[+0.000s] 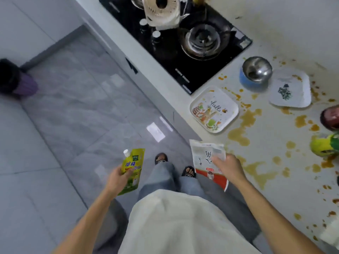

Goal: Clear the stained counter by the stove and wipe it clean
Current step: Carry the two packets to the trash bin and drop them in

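Note:
My left hand [117,177] grips a yellow-green spout pouch [133,167] over the floor, left of my legs. My right hand [230,167] holds a white and red packet [208,160] at the counter's front edge. The white counter [271,180] to my right is spattered with orange-brown stains [240,133]. On it lie a square plate with a "hello" print [213,110], a steel bowl on a blue base [255,72] and a second white square plate [290,88] with a dark green bit on it.
A black gas stove [183,44] sits at the counter's far end, with a white fan-like thing [161,11] on it. A dark red thing [331,117] and a yellow-green thing [324,145] show at the right edge. Grey tiled floor [82,116] lies left, with a purple bin [23,83].

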The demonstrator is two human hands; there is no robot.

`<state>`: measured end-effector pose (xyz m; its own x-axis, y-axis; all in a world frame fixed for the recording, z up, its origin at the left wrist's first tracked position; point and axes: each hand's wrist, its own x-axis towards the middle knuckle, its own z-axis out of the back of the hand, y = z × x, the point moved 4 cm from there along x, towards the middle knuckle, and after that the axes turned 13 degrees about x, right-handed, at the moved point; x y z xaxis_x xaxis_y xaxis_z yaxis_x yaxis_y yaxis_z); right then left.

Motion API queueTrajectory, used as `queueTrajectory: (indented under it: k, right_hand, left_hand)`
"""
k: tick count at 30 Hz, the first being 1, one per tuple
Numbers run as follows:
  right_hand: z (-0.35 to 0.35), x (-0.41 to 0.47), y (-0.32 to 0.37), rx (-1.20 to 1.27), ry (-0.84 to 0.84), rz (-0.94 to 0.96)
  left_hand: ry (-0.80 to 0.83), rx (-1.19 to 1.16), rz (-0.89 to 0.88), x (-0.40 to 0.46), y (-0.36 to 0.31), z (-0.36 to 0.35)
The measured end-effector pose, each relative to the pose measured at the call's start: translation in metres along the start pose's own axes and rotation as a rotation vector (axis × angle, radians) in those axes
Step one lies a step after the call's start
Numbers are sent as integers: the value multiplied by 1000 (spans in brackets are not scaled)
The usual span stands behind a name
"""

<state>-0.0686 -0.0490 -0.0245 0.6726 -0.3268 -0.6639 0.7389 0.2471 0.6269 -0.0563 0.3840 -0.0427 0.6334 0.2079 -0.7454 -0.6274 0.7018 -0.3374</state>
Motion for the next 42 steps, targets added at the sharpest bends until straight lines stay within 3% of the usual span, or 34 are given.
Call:
queueTrajectory:
  k: [6,12,29,34,42]
  right_hand:
    - [-100,41,96,-146,186,128]
    - [-194,67,173,-266,280,177]
    - [-327,163,298,-536,221,110]
    - [-415,200,380,-592,288,137]
    - [-606,214,557,-651,464,355]
  left_hand:
    - [-29,-102,241,-27,115,8]
    - [-52,-257,363,-14,173,38]
    - [-258,-530,331,183,153,279]
    - [-251,-535,437,206,169,324]
    - [-218,-575,647,219,215,368]
